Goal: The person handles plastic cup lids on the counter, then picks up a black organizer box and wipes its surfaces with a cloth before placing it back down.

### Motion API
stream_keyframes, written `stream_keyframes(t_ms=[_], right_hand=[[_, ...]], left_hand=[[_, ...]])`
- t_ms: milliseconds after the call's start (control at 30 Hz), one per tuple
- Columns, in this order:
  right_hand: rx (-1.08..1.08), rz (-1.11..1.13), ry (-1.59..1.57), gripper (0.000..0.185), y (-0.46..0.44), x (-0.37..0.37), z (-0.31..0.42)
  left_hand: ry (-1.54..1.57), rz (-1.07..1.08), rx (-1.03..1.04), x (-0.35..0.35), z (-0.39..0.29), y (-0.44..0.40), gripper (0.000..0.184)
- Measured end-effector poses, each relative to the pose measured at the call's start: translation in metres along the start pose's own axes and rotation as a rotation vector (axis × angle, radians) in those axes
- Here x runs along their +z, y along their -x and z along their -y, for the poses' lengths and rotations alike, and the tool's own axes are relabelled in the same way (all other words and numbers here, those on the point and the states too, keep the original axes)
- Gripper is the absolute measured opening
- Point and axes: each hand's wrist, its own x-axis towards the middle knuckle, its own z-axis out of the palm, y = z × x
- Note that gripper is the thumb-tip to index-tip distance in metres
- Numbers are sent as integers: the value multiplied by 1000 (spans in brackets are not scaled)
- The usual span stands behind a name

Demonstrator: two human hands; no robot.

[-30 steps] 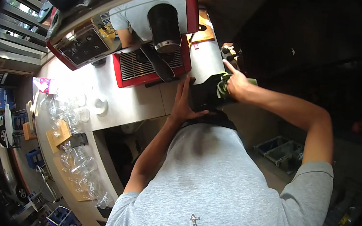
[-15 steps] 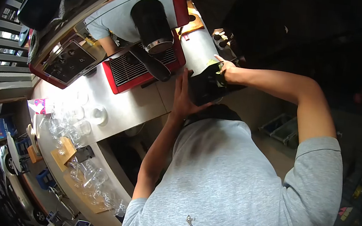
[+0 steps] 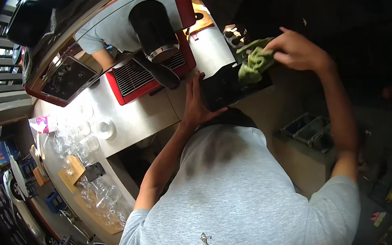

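My right hand (image 3: 298, 52) pinches a crumpled green cloth (image 3: 256, 64), which hangs down to the far end of a dark, box-shaped object (image 3: 221, 89). That object lies by the counter edge in front of my waist, and its exact kind cannot be made out. Around its near end my left hand (image 3: 195, 105) is braced, thumb on one side and fingers on the other. Just left of it stands a red and chrome espresso machine (image 3: 126, 97), with a black-handled portafilter (image 3: 156, 69) locked in its group head.
Clear glasses (image 3: 89, 144) stand on the steel counter (image 3: 140, 121) at left. More glassware (image 3: 100, 196) sits on a wooden board nearer me, beside a wooden block (image 3: 72, 169). A grey divided tray (image 3: 306, 130) is at lower right.
My right hand has lifted up and to the right, drawing the green cloth into fuller view. My left hand stays on the dark object. The view has shifted slightly.
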Motion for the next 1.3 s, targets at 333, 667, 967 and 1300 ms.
stream_keyframes(t_ms=[333,667,967,1300], right_hand=[[20,-1392,-1931,53,98,154,-53],[439,-988,-1420,50,31,240,-26],[452,-784,-1292,52,29,223,-36],[574,-763,-1256,50,35,235,-42]], left_hand=[[132,121,-159,-16,-21,-4,130],[268,209,-225,-20,-27,-20,124],[107,198,-139,-10,-23,-35,128],[-98,-9,-98,9,-16,-51,97]])
